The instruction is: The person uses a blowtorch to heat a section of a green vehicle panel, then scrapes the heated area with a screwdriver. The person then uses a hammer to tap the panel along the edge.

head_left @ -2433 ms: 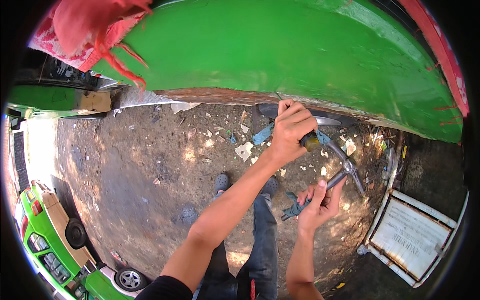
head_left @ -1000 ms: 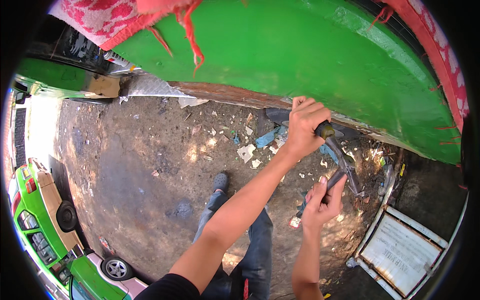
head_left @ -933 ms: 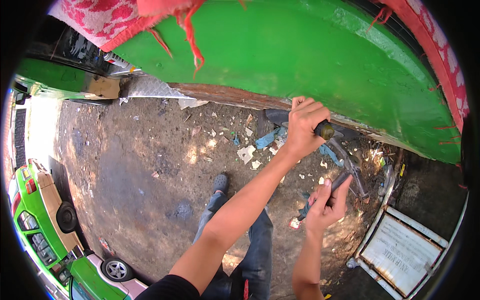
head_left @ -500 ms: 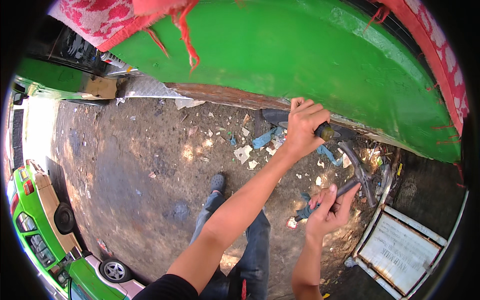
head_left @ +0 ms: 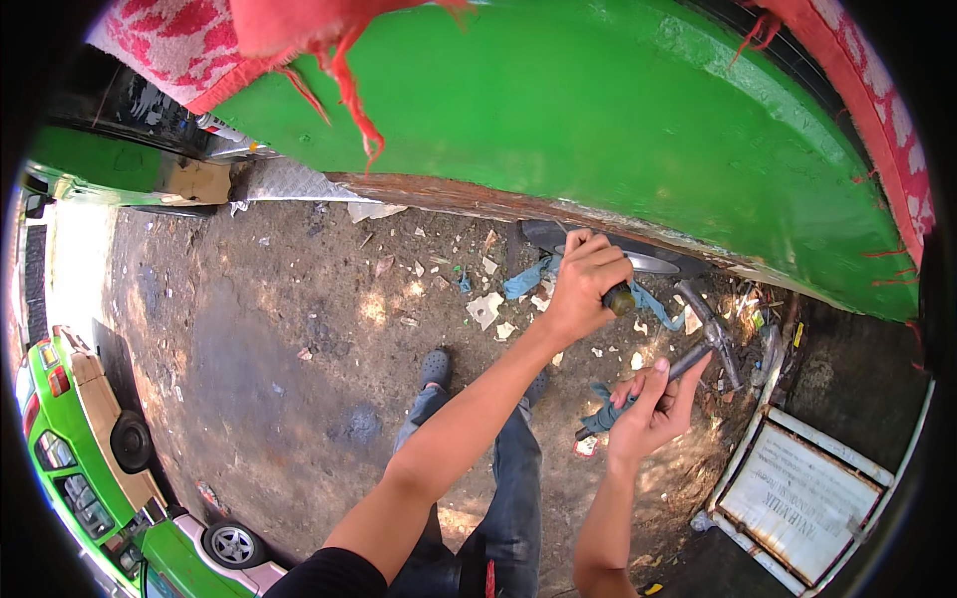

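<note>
My left hand (head_left: 581, 286) is closed round a screwdriver (head_left: 619, 298) whose dark handle ends in a yellow-green butt. Its thin shaft points up toward the brown, rough lower edge (head_left: 449, 195) of a green panel (head_left: 558, 110); whether the tip touches is hard to tell. Lower and to the right, my right hand (head_left: 650, 417) grips a hammer (head_left: 720, 344) by its dark handle, part of which is wrapped in blue-green cloth (head_left: 604, 408). The steel head stands a short way right of the screwdriver's butt, apart from it.
Flakes and scraps (head_left: 484, 310) and a blue rag strip (head_left: 526, 279) litter the ground below the panel. A framed white sign (head_left: 797, 498) lies at the lower right. Red patterned towels (head_left: 877, 110) hang over the panel. Green cars (head_left: 85, 468) stand at the left.
My left hand has shifted a little left and down with the screwdriver. The hammer has turned slightly in my right hand, which has moved a little left.
</note>
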Tool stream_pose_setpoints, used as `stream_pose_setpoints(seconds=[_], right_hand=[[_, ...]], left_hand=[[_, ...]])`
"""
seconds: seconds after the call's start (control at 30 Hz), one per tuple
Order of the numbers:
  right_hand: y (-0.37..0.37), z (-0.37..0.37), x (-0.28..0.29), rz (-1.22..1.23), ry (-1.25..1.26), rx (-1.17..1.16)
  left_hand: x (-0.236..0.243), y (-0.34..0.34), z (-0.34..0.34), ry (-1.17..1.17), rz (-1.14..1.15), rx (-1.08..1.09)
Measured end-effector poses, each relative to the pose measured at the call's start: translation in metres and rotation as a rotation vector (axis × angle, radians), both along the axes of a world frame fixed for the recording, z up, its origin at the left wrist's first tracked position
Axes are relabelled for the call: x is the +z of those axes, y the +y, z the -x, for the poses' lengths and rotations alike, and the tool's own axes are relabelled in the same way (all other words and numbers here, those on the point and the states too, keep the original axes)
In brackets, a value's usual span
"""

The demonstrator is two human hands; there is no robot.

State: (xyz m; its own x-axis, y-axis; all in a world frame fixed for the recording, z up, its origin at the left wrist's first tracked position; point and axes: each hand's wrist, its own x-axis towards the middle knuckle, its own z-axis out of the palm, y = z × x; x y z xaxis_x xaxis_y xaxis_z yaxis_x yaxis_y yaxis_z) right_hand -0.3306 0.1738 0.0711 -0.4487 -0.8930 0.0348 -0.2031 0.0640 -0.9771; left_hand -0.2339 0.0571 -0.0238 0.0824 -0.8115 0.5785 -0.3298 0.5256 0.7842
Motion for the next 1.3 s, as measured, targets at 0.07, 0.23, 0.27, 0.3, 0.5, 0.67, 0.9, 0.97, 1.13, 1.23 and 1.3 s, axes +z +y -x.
stream_pose_setpoints(seconds=[0.07,0.23,0.27,0.3,0.5,0.67,0.9,0.97,1.13,1.23,1.3], right_hand=[[0.002,-0.001,0.000,-0.033,-0.025,-0.026],[0.012,0.001,-0.004,-0.034,-0.021,-0.058],[0.014,0.000,-0.005,-0.032,-0.030,-0.064],[0.015,0.000,-0.006,-0.037,-0.044,-0.066],[0.023,0.001,-0.004,-0.073,-0.082,-0.082],[0.021,0.006,-0.006,-0.044,-0.007,-0.098],[0.020,0.003,0.004,-0.051,-0.045,-0.078],[0.019,-0.002,0.009,-0.057,-0.019,-0.092],[0.018,-0.007,0.006,0.164,0.113,0.016],[0.013,-0.011,0.005,0.079,0.171,0.045],[0.010,-0.015,0.011,-0.014,0.164,0.027]], left_hand=[[0.009,0.004,0.005,0.001,0.028,-0.027],[0.025,-0.006,0.001,0.006,0.089,-0.019],[0.027,-0.008,-0.001,0.010,0.091,-0.020],[0.028,-0.009,-0.002,0.014,0.094,-0.020],[0.024,-0.009,-0.002,0.029,0.098,-0.016],[0.023,-0.010,0.001,0.052,0.105,0.007],[0.029,-0.015,-0.001,0.111,0.087,0.037],[0.029,-0.016,0.000,0.119,0.075,0.045],[0.033,-0.020,0.003,0.119,0.056,0.054],[0.032,-0.023,0.001,0.106,0.057,0.066],[0.032,-0.024,0.002,0.093,0.059,0.047]])
